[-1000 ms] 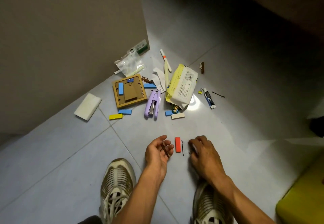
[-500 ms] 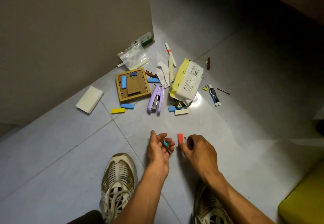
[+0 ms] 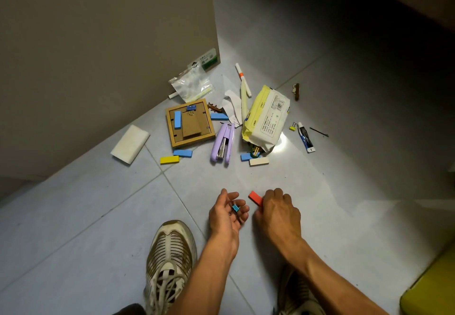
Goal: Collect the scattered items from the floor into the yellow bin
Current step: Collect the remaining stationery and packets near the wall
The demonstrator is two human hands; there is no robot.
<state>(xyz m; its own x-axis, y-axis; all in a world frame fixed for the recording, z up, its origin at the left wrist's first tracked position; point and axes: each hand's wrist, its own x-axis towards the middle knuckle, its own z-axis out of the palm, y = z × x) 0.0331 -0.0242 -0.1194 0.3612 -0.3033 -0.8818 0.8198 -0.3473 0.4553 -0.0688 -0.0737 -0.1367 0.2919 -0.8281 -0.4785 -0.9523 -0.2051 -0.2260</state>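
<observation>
Hands low: right hand (image 3: 279, 210) pinching flat red block (image 3: 255, 198), left hand (image 3: 227, 212) cupping blue clip (image 3: 235, 207).

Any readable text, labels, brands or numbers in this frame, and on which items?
None can be read.
Wipes pack: barcode and printed lines, too small.
Green-and-white packet: print blurred.
Small tube: markings too small.
</observation>
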